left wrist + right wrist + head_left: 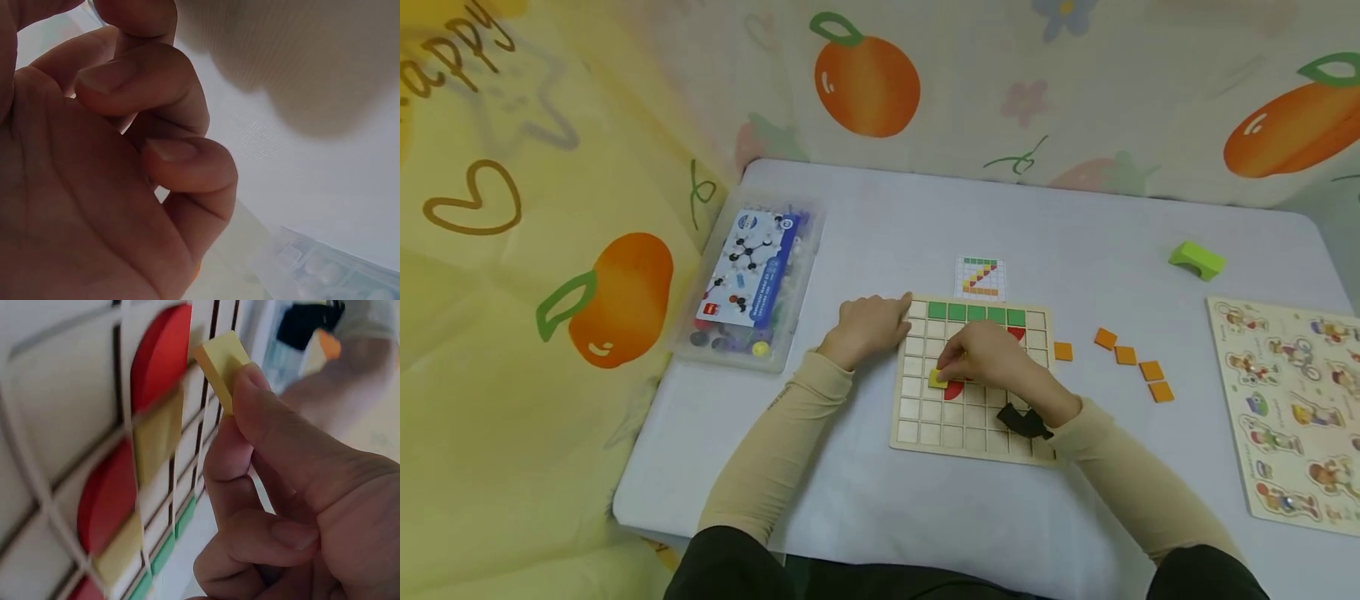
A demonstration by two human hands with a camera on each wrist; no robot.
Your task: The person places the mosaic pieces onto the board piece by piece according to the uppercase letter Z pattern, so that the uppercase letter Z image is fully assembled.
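A wooden grid board (917, 442) lies on the table, with a row of green square tiles (976, 313) along its far side. My right hand (988, 354) pinches a yellow square tile (225, 356) between thumb and fingertips, low over the grid. Beside that tile sits a red rounded tile (953, 390); the right wrist view shows more red rounded tiles (109, 500) alternating with yellow tiles (159, 437) on a diagonal. My left hand (868, 325) holds the board's far left corner with thumb and index finger, its other fingers curled in the left wrist view.
Behind the board lies a pattern card (981, 277). Several orange square tiles (1125, 356) are scattered to its right. A boxed molecule model set (748, 275) stands on the left. At the right are a green arch block (1197, 260) and a wooden picture puzzle (1292, 417).
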